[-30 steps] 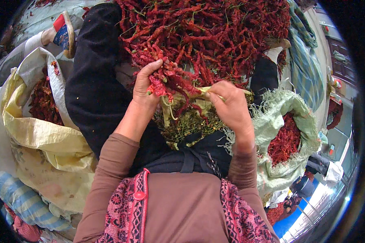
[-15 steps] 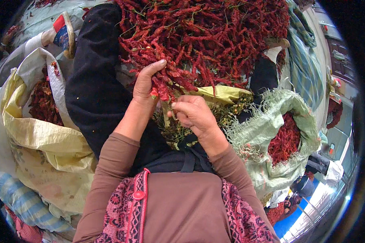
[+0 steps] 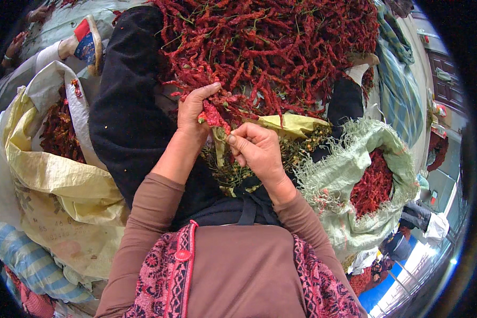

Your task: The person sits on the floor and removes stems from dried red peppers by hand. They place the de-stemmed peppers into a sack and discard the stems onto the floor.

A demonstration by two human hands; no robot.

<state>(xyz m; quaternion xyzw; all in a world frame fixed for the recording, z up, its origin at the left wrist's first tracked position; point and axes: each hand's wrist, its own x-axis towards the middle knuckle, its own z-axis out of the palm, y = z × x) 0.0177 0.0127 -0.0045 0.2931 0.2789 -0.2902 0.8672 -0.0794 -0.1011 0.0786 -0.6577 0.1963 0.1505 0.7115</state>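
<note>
My left hand (image 3: 192,112) is closed around a bunch of dried red chili peppers (image 3: 213,113), its thumb lying along the top. Some ends of the bunch stick out toward my right hand (image 3: 258,152). That hand pinches the near end of a chili between thumb and fingertips; whether it grips the stem or the flesh is too small to tell. Just beyond both hands spreads a large heap of dried red chilies (image 3: 281,47), many with green stems. Below my hands, in my lap, lies a pile of greenish-brown stems and bits (image 3: 289,152) on a yellow sack (image 3: 291,125).
A white and yellow sack (image 3: 63,180) holding darker red chilies stands at left. At right is a frayed pale green sack (image 3: 328,175) with red chilies inside. My black-trousered legs flank the heap. Another person's shoe (image 3: 88,46) shows at upper left.
My right hand has risen slightly, still pinched at the bunch's near end. My left hand has shifted a little, and the chilies' ends sticking out of it lie differently.
</note>
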